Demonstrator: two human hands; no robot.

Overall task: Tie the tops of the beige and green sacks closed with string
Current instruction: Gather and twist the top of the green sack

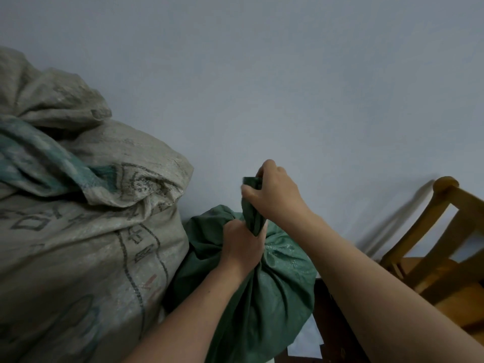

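Two bulging sacks stand against the blue-grey wall, their contents hidden. At 6 o'clock the green sack touches the bigger beige sack at 9 o'clock, which has a loosely folded top and dark lettering on its side. The left hand clenches the green sack's gathered neck at its base; the right hand grips the twisted top just above. A wooden chair stands near at 4 o'clock.
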